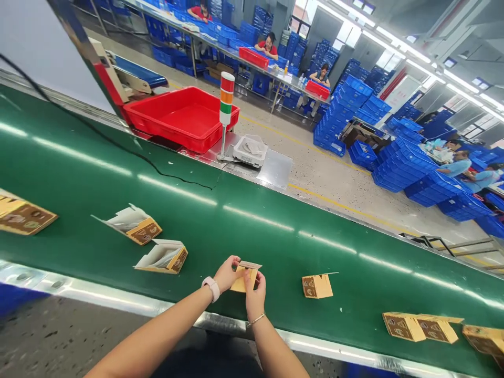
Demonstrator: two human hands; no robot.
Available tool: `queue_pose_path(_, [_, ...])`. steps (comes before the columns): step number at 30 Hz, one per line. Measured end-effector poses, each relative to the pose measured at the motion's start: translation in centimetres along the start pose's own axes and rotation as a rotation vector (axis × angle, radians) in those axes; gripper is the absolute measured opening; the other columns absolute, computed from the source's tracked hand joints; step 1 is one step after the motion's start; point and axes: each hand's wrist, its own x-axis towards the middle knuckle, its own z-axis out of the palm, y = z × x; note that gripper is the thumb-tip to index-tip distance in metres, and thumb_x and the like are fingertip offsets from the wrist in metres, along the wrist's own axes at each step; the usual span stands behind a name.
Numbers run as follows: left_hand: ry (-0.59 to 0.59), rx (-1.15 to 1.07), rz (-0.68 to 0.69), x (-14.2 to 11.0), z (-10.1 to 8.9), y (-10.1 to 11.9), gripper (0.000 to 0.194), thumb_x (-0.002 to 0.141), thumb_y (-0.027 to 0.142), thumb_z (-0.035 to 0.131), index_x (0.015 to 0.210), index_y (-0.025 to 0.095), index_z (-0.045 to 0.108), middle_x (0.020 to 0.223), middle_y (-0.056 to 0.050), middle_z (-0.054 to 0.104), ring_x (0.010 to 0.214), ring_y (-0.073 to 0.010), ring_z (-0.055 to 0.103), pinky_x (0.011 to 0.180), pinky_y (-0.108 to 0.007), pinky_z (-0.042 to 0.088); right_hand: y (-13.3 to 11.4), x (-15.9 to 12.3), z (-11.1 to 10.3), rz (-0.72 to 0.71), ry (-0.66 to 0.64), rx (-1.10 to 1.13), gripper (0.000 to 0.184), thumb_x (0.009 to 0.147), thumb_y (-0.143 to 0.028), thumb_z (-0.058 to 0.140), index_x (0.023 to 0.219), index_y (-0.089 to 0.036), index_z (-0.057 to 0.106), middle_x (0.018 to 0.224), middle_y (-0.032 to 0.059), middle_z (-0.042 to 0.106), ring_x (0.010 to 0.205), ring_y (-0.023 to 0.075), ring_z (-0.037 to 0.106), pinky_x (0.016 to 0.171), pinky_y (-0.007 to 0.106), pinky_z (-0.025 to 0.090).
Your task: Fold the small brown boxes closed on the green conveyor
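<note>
Both my hands hold one small brown cardboard box (241,283) over the near edge of the green conveyor belt (244,226). My left hand (226,273), with a white watch on its wrist, grips the box's left side. My right hand (255,295), with a thin bracelet, pinches its right side under the raised top flap. To the right, a similar box (317,286) stands on the belt with one flap open. Two open boxes with white inserts lie to the left, one (163,257) nearer and one (136,226) farther.
More brown boxes lie at the belt's far left (23,217) and far right (421,327). Behind the belt stand a red tray (181,118), a signal light pole (226,102) and a small scale (249,150). Stacked blue crates (397,163) and seated workers fill the hall.
</note>
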Motion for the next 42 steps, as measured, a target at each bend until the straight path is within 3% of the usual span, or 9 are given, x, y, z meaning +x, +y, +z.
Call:
queue_pose_path(4, [0.164, 0.036, 0.223, -3.9, -3.3, -3.0, 0.043, 0.063, 0.057, 0.066, 0.084, 0.020, 0.057, 0.082, -0.003, 0.063, 0.076, -0.0192, 0.061, 0.073, -0.033, 0.051, -2.6, -1.9, -3.2, -0.454, 0.084, -0.214, 0.051, 0.086, -0.047, 0.056, 0.125, -0.016, 0.046, 0.128, 0.0196, 0.048, 0.121, 0.0329, 0.048, 0.098, 0.052, 0.043])
queue_pose_path(10, [0.741, 0.334, 0.544, -6.5, -14.4, -8.6, 0.045, 0.072, 0.062, 0.060, 0.087, 0.020, 0.058, 0.088, -0.007, 0.066, 0.082, -0.0247, 0.064, 0.073, -0.037, 0.052, -6.5, -3.5, 1.9, -0.836, -0.528, -0.260, 0.056, 0.088, -0.028, 0.053, 0.141, -0.021, 0.036, 0.134, 0.0157, 0.051, 0.122, 0.0273, 0.051, 0.100, 0.046, 0.044])
queue_pose_path(14, [0.351, 0.657, 0.828, -3.1, -18.7, -6.4, 0.057, 0.080, 0.053, 0.055, 0.129, 0.023, 0.054, 0.133, -0.014, 0.059, 0.128, -0.0320, 0.049, 0.097, -0.046, 0.044, -7.1, -1.1, 9.0, -0.898, -0.671, -0.476, 0.074, 0.078, -0.046, 0.066, 0.142, -0.019, 0.042, 0.140, 0.0158, 0.050, 0.131, 0.0365, 0.039, 0.098, 0.054, 0.039])
queue_pose_path(19, [-0.004, 0.776, 0.833, -0.3, -17.3, -3.5, 0.031, 0.089, 0.037, 0.045, 0.107, 0.032, 0.070, 0.115, -0.007, 0.071, 0.121, -0.0303, 0.054, 0.094, -0.048, 0.040, -7.1, 0.2, 11.2, -0.803, -0.636, -0.496, 0.023, 0.084, -0.043, 0.062, 0.102, -0.031, 0.070, 0.105, 0.0029, 0.070, 0.117, 0.0306, 0.050, 0.095, 0.050, 0.034])
queue_pose_path(23, [0.137, 0.433, 0.653, 0.1, -14.4, -4.1, 0.026, 0.082, 0.045, 0.053, 0.079, 0.023, 0.065, 0.086, -0.009, 0.070, 0.096, -0.0278, 0.064, 0.085, -0.046, 0.048, -5.8, -2.2, 10.5, -0.649, -0.201, -0.327, 0.027, 0.090, -0.032, 0.050, 0.070, -0.020, 0.064, 0.100, 0.0084, 0.062, 0.108, 0.0259, 0.052, 0.091, 0.042, 0.039])
queue_pose_path(28, [0.259, -0.068, 0.265, 1.2, -11.8, -3.9, 0.055, 0.055, 0.044, 0.076, 0.100, 0.021, 0.053, 0.100, -0.008, 0.063, 0.090, -0.0243, 0.064, 0.080, -0.043, 0.055, -2.8, -3.7, 11.3, -0.286, 0.212, -0.317, 0.028, 0.076, -0.037, 0.061, 0.094, -0.019, 0.051, 0.103, 0.0111, 0.049, 0.099, 0.0266, 0.050, 0.087, 0.042, 0.043])
queue_pose_path(34, [0.022, -0.107, 0.106, 0.0, -11.1, -2.6, 0.041, 0.056, 0.045, 0.074, 0.084, 0.020, 0.056, 0.087, -0.004, 0.064, 0.082, -0.0210, 0.062, 0.074, -0.035, 0.054, -4.0, -3.1, 9.2, -0.302, 0.174, -0.361, 0.033, 0.080, -0.038, 0.055, 0.106, -0.019, 0.047, 0.106, 0.0129, 0.050, 0.101, 0.0282, 0.049, 0.091, 0.045, 0.041])
queue_pose_path(38, [0.235, 0.173, 0.304, -2.0, -16.4, -5.1, 0.042, 0.067, 0.061, 0.061, 0.059, 0.022, 0.046, 0.057, 0.003, 0.047, 0.057, -0.0162, 0.050, 0.062, -0.033, 0.049, -7.6, -5.6, 7.3, -0.650, -0.027, -0.246, 0.026, 0.086, -0.032, 0.055, 0.108, -0.021, 0.048, 0.103, 0.0101, 0.052, 0.098, 0.0260, 0.053, 0.085, 0.042, 0.046])
queue_pose_path(42, [0.423, 0.234, 0.456, -0.2, -21.2, -4.6, 0.055, 0.055, 0.056, 0.073, 0.093, 0.021, 0.055, 0.099, -0.009, 0.064, 0.094, -0.0298, 0.062, 0.080, -0.045, 0.053, -9.4, -6.4, 11.8, -0.620, -0.302, -0.220, 0.036, 0.084, -0.026, 0.055, 0.119, -0.021, 0.048, 0.112, 0.0121, 0.056, 0.101, 0.0253, 0.058, 0.078, 0.038, 0.051])
